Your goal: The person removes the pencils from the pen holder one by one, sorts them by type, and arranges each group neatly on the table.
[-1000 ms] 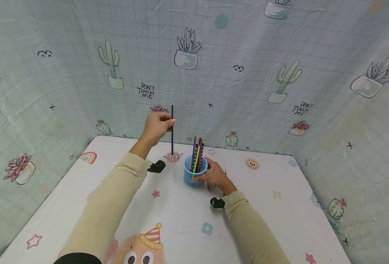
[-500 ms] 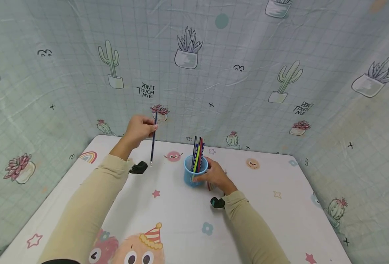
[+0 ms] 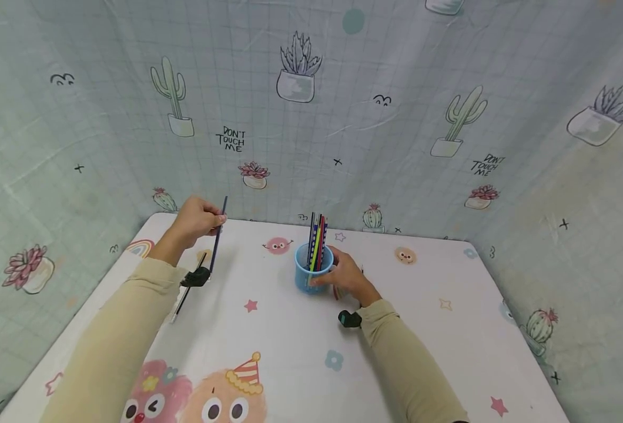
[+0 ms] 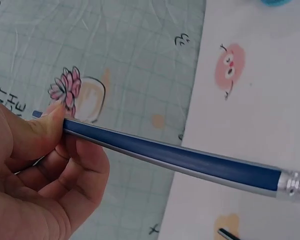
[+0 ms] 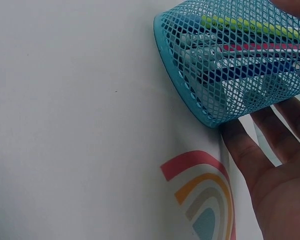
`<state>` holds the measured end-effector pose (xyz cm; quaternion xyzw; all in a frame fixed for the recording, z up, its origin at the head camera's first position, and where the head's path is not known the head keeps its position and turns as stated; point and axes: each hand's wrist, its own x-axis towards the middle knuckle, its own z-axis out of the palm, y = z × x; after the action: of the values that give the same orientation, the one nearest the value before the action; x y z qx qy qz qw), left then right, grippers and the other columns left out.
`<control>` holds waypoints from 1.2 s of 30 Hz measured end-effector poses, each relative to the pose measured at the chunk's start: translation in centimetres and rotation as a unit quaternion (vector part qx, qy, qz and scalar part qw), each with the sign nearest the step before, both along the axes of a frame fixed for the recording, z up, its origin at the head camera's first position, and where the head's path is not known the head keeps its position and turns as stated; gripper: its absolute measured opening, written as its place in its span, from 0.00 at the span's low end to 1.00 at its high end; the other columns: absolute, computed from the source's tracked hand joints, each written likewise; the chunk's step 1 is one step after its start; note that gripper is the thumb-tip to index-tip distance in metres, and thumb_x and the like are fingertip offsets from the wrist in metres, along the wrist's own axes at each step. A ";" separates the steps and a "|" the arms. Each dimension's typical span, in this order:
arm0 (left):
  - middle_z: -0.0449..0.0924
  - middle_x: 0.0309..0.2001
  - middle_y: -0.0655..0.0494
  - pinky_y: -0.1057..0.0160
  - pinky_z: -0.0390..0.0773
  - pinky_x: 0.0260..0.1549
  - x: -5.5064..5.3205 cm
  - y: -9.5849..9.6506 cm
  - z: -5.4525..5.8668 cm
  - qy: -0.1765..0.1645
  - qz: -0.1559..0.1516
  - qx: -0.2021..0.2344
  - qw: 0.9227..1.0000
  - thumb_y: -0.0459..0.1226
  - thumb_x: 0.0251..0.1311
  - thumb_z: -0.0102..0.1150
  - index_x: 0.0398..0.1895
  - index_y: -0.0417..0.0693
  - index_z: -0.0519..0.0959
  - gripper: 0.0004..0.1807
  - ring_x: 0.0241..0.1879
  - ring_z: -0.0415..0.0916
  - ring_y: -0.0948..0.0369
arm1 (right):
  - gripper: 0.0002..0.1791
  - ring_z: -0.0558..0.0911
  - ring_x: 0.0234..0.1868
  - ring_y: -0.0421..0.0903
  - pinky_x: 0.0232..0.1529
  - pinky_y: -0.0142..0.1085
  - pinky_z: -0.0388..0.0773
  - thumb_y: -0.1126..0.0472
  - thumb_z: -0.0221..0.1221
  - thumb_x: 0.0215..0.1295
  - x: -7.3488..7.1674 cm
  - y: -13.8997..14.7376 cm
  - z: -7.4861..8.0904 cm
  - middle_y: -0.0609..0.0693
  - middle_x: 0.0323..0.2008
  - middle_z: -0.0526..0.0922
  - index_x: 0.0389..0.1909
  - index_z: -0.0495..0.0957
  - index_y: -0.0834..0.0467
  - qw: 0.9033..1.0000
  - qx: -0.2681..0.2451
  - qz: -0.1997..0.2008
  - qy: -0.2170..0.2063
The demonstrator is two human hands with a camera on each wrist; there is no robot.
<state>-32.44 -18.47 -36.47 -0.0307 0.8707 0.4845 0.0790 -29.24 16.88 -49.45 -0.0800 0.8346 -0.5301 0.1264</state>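
My left hand [image 3: 197,222] pinches a dark blue pencil [image 4: 175,155] with silver stripes between thumb and fingers. The pencil leans, its metal-ferruled end pointing down near the table at the left. On the tabletop a second dark pencil [image 3: 183,301] lies partly hidden under my left wrist. My right hand [image 3: 347,275] grips a light blue mesh pencil cup [image 3: 302,283] from its right side, thumb in front. Several pencils [image 3: 317,241] stand upright in the cup, one of them bright yellow-green. In the right wrist view, my fingertips [image 5: 235,131] touch the mesh wall.
A white table cover [image 3: 285,329] with printed cartoons spreads under everything. Behind and at both sides hangs a grey-green cloth [image 3: 396,53] printed with cacti. A thin dark tip [image 3: 362,269] shows just beyond my right wrist; what it belongs to is hidden.
My left hand has carried the blue pencil left and downward, away from the cup, and the pencil has tilted. The pencil lying on the table has come into view. My right hand stays at the cup.
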 end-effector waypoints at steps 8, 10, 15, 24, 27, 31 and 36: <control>0.75 0.50 0.38 0.68 0.84 0.36 0.5 -1.9 -2.2 -0.027 0.009 -0.010 1.000 0.33 0.68 0.56 0.53 0.28 0.74 0.17 0.39 0.79 0.58 | 0.53 0.72 0.69 0.53 0.70 0.54 0.67 0.54 0.82 0.36 -0.2 0.1 0.3 0.46 0.63 0.77 0.68 0.68 0.43 1.000 -0.001 0.002 0.005; 0.76 0.49 0.38 0.69 0.84 0.35 0.6 -2.5 -2.9 -0.037 0.011 -0.009 0.999 0.33 0.68 0.56 0.54 0.28 0.74 0.17 0.36 0.79 0.61 | 0.53 0.73 0.68 0.52 0.69 0.53 0.69 0.54 0.82 0.35 -0.3 0.1 0.4 0.45 0.63 0.77 0.68 0.68 0.42 1.000 0.000 0.003 0.005; 0.80 0.47 0.40 0.69 0.84 0.34 1.0 -4.0 -4.3 -0.042 0.012 -0.009 0.999 0.34 0.67 0.58 0.56 0.27 0.74 0.20 0.32 0.81 0.65 | 0.53 0.73 0.68 0.52 0.70 0.53 0.68 0.54 0.81 0.37 -0.4 -0.1 0.6 0.45 0.64 0.76 0.69 0.67 0.42 1.000 0.000 0.009 0.004; 0.82 0.46 0.41 0.66 0.85 0.36 1.8 -4.8 -6.4 -0.069 0.017 -0.010 0.997 0.35 0.65 0.62 0.55 0.30 0.77 0.20 0.37 0.84 0.59 | 0.54 0.69 0.72 0.53 0.73 0.55 0.62 0.53 0.82 0.35 0.4 0.3 0.1 0.44 0.64 0.76 0.69 0.67 0.42 1.000 -0.007 -0.009 -0.017; 0.82 0.45 0.43 0.65 0.85 0.36 2.0 -5.0 -7.1 -0.076 0.023 -0.005 0.997 0.36 0.64 0.63 0.55 0.30 0.76 0.21 0.37 0.84 0.58 | 0.54 0.69 0.71 0.53 0.73 0.55 0.63 0.54 0.82 0.35 0.5 0.4 -0.1 0.45 0.64 0.77 0.68 0.67 0.43 1.000 -0.012 -0.008 -0.013; 0.81 0.46 0.42 0.66 0.85 0.35 2.3 -5.5 -7.8 -0.081 0.032 -0.011 0.996 0.36 0.64 0.63 0.55 0.30 0.76 0.21 0.36 0.82 0.58 | 0.53 0.69 0.71 0.53 0.72 0.55 0.63 0.53 0.82 0.36 0.4 0.2 -0.1 0.44 0.63 0.77 0.68 0.67 0.42 1.000 -0.011 -0.001 -0.006; 0.82 0.43 0.43 0.65 0.85 0.34 2.4 -6.0 -8.8 -0.084 0.034 -0.017 0.996 0.34 0.64 0.62 0.54 0.29 0.77 0.20 0.33 0.81 0.60 | 0.53 0.69 0.72 0.53 0.72 0.56 0.63 0.53 0.82 0.36 0.4 0.1 0.1 0.43 0.63 0.77 0.68 0.68 0.42 1.000 -0.012 -0.002 -0.006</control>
<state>-30.06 -24.46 -45.23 -0.1019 0.8675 0.4679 0.1348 -28.86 16.97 -49.39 -0.0765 0.8275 -0.5410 0.1292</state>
